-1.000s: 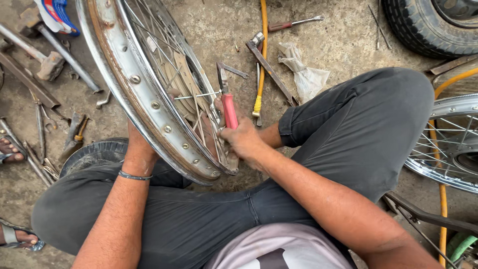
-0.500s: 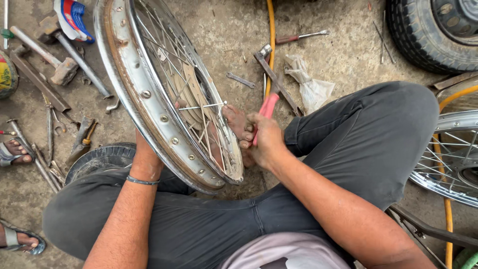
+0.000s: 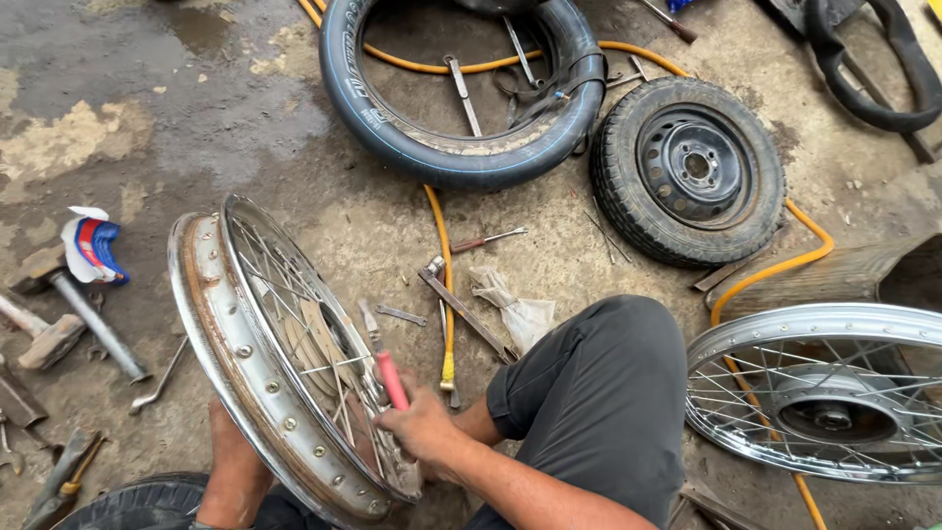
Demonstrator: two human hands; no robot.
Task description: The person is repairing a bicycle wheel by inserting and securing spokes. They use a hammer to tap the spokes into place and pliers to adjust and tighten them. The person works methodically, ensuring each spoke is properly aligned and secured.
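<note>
A spoked wheel rim (image 3: 260, 363), rusty along its inner band, is held upright and tilted on the floor (image 3: 196, 118) between the two hands. The left hand (image 3: 231, 447) is pressed against the rim's outer edge from behind, its fingers hidden, so how far it is closed cannot be told. The right hand (image 3: 422, 427) is closed around a red-handled tool (image 3: 392, 381), whose tip is set in among the spokes near the hub.

The rim is judged stiff and fairly heavy, with thin spokes that could bend; it is best gripped at the metal edge, not by the spokes.

Just beyond the right hand lie a small wrench (image 3: 400, 315), a long flat bar (image 3: 466, 314), a crumpled plastic bag (image 3: 515, 312) and an orange hose (image 3: 442, 265). To the left of the left hand a hammer (image 3: 93, 314) lies. Far ahead a tyre (image 3: 461, 88) and a small wheel (image 3: 692, 167) are seen; a second spoked wheel (image 3: 834, 393) lies right of the right hand.
</note>
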